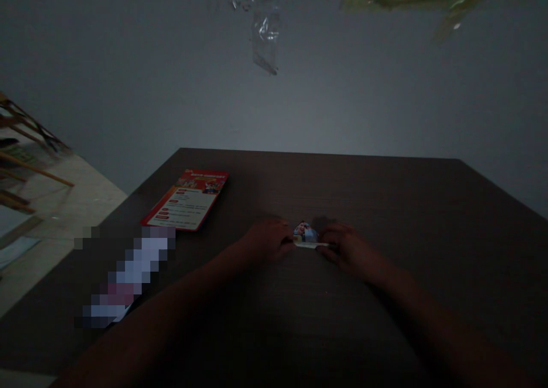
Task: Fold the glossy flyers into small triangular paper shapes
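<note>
A small folded piece of printed paper (305, 232) is between my hands at the middle of the dark table. Its upper part tapers to a point and carries a coloured picture; a white strip runs along its near edge. My left hand (269, 239) grips the paper's left end, fingers curled. At the right end, my right hand (349, 248) pinches the near edge between thumb and fingers. The picture is dim, and the paper's ends are partly hidden by my fingers.
Red-and-white printed cards or leaflets (184, 202) lie at the table's left. Nearer me is a blurred-out pale item (139, 271) beside my left forearm. A pale wall (363, 91) stands behind the table (274, 182). Wooden furniture (29, 165) shows at far left.
</note>
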The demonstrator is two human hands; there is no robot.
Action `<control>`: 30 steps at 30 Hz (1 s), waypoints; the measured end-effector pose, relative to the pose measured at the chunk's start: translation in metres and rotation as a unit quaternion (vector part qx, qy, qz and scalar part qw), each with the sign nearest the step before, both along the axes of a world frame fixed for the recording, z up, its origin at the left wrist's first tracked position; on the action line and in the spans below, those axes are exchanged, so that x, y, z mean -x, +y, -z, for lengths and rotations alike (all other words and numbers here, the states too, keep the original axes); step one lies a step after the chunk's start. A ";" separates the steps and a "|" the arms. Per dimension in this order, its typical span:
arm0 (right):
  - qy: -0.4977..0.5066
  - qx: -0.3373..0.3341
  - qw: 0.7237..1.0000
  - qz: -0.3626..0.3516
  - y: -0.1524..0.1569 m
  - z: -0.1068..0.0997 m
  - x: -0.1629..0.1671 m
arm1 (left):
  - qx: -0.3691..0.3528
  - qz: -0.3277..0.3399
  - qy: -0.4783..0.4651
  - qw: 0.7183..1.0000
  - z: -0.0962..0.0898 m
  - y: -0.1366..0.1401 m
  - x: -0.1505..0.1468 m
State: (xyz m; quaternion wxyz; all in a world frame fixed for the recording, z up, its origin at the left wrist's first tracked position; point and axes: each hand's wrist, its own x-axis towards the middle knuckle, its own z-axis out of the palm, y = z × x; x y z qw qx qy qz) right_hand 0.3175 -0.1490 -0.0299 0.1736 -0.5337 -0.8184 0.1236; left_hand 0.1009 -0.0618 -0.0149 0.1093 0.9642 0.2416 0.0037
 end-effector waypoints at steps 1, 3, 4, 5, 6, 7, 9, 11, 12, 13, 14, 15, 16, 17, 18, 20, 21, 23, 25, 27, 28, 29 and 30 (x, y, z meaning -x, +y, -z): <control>-0.001 0.003 1.000 0.002 0.000 0.000 0.000 | 0.011 -0.006 0.015 1.000 -0.002 0.002 0.001; -0.005 0.011 1.000 0.002 0.000 0.000 -0.001 | 0.026 -0.014 0.044 0.999 -0.005 0.006 0.004; -0.008 0.014 1.000 0.002 0.000 0.000 -0.002 | 0.032 -0.020 0.055 0.998 -0.007 0.008 0.005; -0.012 0.017 1.000 0.002 0.000 0.000 -0.002 | 0.038 -0.023 0.065 0.997 -0.008 0.010 0.006; -0.014 0.018 1.000 0.001 0.000 0.000 -0.002 | 0.046 -0.025 0.072 0.996 -0.010 0.011 0.007; -0.015 0.019 1.000 -0.001 0.000 0.000 -0.003 | 0.053 -0.027 0.077 0.995 -0.010 0.013 0.008; -0.012 0.018 1.000 -0.001 0.000 0.000 -0.003 | 0.065 -0.028 0.083 0.994 -0.011 0.015 0.010; -0.005 0.019 1.000 -0.001 -0.001 -0.001 -0.004 | 0.068 -0.027 0.086 0.994 -0.011 0.016 0.011; -0.002 0.020 1.000 -0.001 -0.001 -0.001 -0.004 | 0.066 -0.023 0.087 0.994 -0.011 0.017 0.012; 0.000 0.021 1.000 -0.001 -0.001 -0.002 -0.004 | 0.063 -0.019 0.087 0.994 -0.011 0.017 0.013; 0.002 0.023 1.000 -0.003 -0.001 -0.002 -0.004 | 0.059 -0.015 0.089 0.994 -0.012 0.017 0.013; 0.003 0.024 1.000 -0.005 -0.002 -0.002 -0.004 | 0.054 -0.013 0.092 0.994 -0.012 0.017 0.013; 0.002 0.025 1.000 -0.007 -0.002 -0.003 -0.004 | 0.048 -0.014 0.096 0.994 -0.013 0.017 0.013; 0.000 0.025 1.000 -0.008 -0.002 -0.003 -0.004 | 0.040 -0.016 0.102 0.994 -0.014 0.016 0.013; -0.003 0.024 1.000 -0.009 -0.002 -0.003 -0.004 | 0.032 -0.018 0.108 0.994 -0.016 0.015 0.013; -0.008 0.019 1.000 -0.012 -0.001 -0.003 -0.004 | 0.014 -0.014 0.113 0.993 -0.018 0.012 0.012; -0.010 0.016 1.000 -0.014 -0.001 -0.003 -0.004 | 0.004 -0.009 0.112 0.994 -0.019 0.009 0.011; -0.016 0.012 1.000 -0.017 -0.001 -0.003 -0.003 | -0.011 -0.004 0.110 0.994 -0.020 0.005 0.009; -0.023 0.012 0.999 -0.019 0.000 -0.003 -0.003 | -0.018 -0.015 0.116 0.993 -0.021 0.001 0.008; -0.031 0.014 0.999 -0.019 0.000 -0.004 -0.003 | -0.021 -0.024 0.122 0.992 -0.020 -0.002 0.007; -0.034 0.016 0.999 -0.019 0.000 -0.005 -0.003 | -0.022 -0.027 0.124 0.992 -0.019 -0.003 0.007; -0.036 0.018 0.999 -0.018 -0.001 -0.005 -0.003 | -0.024 -0.029 0.126 0.991 -0.019 -0.004 0.007; -0.038 0.021 0.999 -0.019 -0.001 -0.005 -0.003 | -0.024 -0.030 0.127 0.991 -0.018 -0.004 0.007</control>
